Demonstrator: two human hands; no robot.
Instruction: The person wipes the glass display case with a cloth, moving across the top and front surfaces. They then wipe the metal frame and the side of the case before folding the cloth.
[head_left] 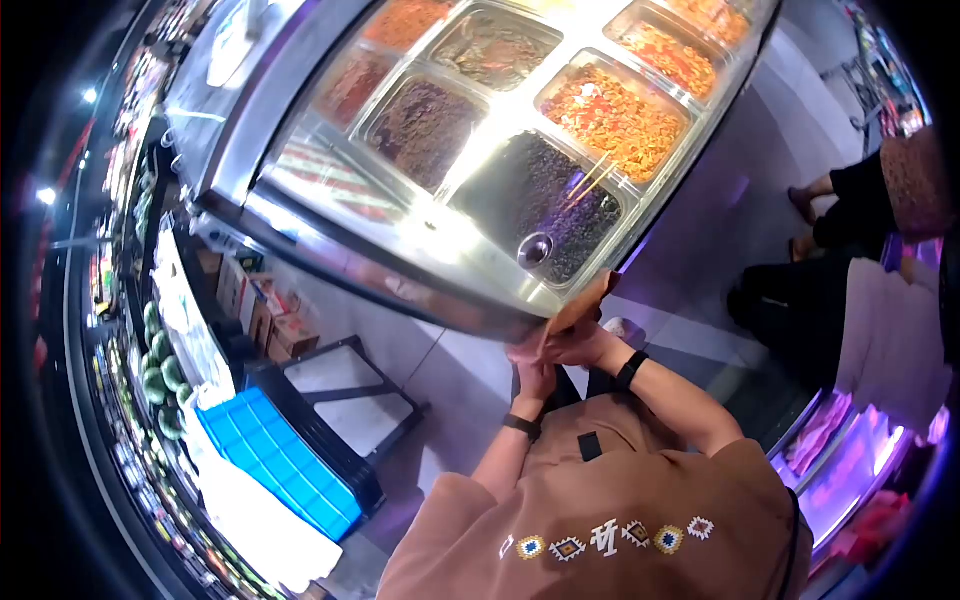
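Note:
My left hand and my right hand are close together at the near corner of a metal-edged food counter. Between them is a crumpled brown piece that looks like paper, and the fingers of both hands are closed on it. Part of the fingers is hidden behind it. Just beyond, a tray of dark, bead-like food holds thin wooden sticks and a round shiny metal piece, perhaps a ladle. A tray of orange chopped food sits behind that.
More food trays fill the counter, including a dark brown one. At lower left are a blue crate, a black-framed stand and cardboard boxes. People in dark trousers stand at right, beside a lit display case.

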